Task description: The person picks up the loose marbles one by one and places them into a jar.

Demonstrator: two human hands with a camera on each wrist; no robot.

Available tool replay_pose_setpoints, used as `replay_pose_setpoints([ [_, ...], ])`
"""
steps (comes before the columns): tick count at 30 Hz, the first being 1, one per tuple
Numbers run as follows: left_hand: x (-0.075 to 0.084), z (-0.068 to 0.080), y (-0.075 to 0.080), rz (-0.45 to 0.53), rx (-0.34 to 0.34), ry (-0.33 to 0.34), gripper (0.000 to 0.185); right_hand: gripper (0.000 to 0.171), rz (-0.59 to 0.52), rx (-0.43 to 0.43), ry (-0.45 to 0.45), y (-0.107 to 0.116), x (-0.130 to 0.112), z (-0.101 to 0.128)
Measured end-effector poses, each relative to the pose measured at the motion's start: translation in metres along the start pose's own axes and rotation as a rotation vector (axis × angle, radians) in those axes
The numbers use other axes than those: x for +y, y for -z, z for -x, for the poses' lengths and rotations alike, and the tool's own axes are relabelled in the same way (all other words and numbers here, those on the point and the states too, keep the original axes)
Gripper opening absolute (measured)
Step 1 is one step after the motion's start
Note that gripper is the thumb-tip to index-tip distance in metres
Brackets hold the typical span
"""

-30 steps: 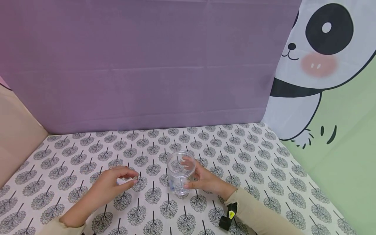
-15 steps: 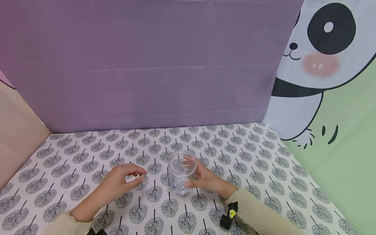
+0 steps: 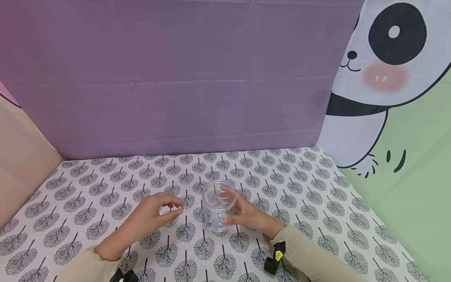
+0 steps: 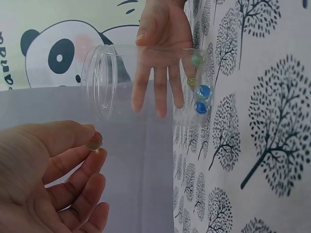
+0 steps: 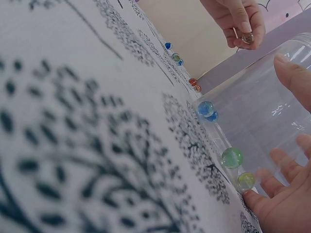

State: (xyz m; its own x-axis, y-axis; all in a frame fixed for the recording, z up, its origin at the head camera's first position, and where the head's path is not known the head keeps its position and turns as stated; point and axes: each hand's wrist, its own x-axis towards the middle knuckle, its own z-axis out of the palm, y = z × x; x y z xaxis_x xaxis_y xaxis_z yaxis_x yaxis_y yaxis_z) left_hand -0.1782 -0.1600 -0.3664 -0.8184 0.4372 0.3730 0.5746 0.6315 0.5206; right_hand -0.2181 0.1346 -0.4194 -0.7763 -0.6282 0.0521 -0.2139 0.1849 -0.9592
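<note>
Hands (image 3: 155,211) (image 3: 248,213) apart, marble (image 4: 96,141) pinched, jar (image 3: 213,211) gripped

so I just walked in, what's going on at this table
A person's left hand pinches a marble beside a clear jar. The right hand holds the jar, which stands upright on the cloth. Four marbles, two blue, one green and one yellow, lie at the jar's bottom. More marbles lie on the cloth outside it.
</note>
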Motion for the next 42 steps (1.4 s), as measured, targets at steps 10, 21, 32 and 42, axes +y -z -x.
replay_pose_setpoints([
  [10, 0.006, -0.006, 0.0, 0.012, 0.009, -0.002, 0.018, 0.09, 0.011, 0.004, -0.002, 0.0, 0.0, 0.0],
  [21, 0.011, -0.013, -0.002, 0.029, 0.004, 0.002, 0.019, 0.093, 0.021, 0.004, -0.001, 0.001, 0.001, 0.0],
  [32, 0.013, -0.016, -0.002, 0.025, 0.019, 0.003, 0.019, 0.092, 0.014, -0.002, 0.009, 0.001, 0.003, -0.001],
  [42, 0.021, -0.021, -0.002, 0.055, 0.04, -0.009, 0.015, 0.09, 0.015, 0.001, 0.012, 0.001, 0.002, 0.0],
])
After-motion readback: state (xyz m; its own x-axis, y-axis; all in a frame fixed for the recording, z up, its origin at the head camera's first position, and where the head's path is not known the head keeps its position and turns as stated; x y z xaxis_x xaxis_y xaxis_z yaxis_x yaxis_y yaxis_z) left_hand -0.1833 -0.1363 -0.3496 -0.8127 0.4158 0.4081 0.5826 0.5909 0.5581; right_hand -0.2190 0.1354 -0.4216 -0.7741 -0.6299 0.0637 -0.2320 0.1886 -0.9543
